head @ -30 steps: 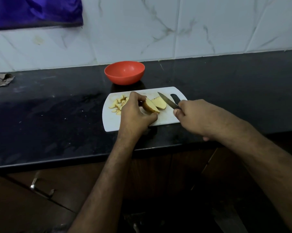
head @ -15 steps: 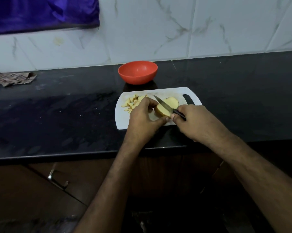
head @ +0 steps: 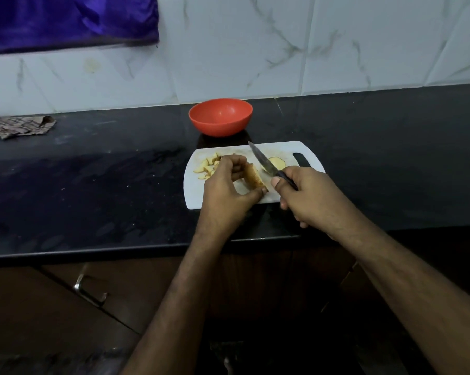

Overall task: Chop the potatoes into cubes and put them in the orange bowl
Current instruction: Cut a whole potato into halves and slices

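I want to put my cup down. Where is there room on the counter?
Bare counter lies right of the cutting board, and between the checked cloth and the orange bowl. The board is crowded: potato pieces, both hands, knife.

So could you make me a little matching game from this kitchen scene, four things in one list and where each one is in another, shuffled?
Things:
1. knife
2. orange bowl
3. potato piece
4. checked cloth

Places:
A. far left of the counter
B. held by the left hand on the cutting board
C. behind the cutting board, near the wall
D. gripped by the right hand

Pairs: 1-D, 2-C, 3-B, 4-A
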